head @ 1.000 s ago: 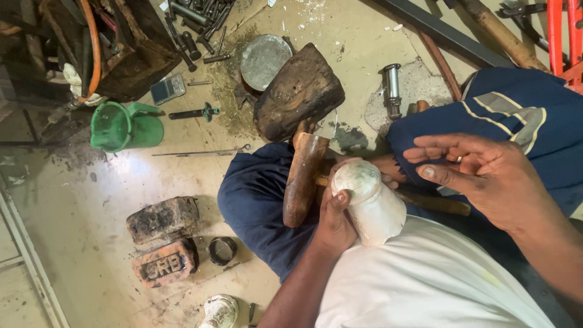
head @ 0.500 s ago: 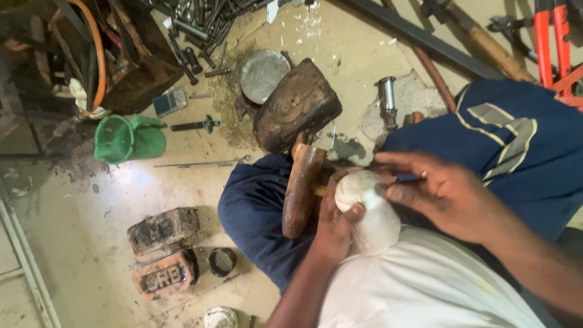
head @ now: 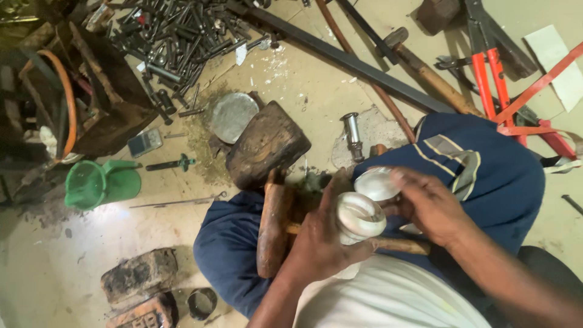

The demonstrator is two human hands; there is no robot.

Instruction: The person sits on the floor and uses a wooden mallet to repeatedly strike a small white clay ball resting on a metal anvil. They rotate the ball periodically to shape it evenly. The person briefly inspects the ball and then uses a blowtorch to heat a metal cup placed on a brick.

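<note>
- Head view: a white plastic jar is held upright over the lap, gripped round its body by the left hand so that the open threaded mouth faces up and stays steady.
- A white lid is held in the fingers of the right hand, just beside and slightly above the jar's mouth; whether it is touching the rim cannot be told.
- Both hands are therefore closed on something: the left wrapped round the jar, the right curled narrowly about the lid.
- A wooden tool is laid across the knees in dark blue trousers, seemingly parked there within reach while the hands are busy.
- A heavy wooden block is set on the concrete floor just in front of the knees, with a round metal disc beside it.
- Towards the left edge of the floor a green plastic jug is lying on its side; bricks sit near the lower left corner.
- A heap of dark bolts is piled at the upper left, well apart from the hands.
</note>
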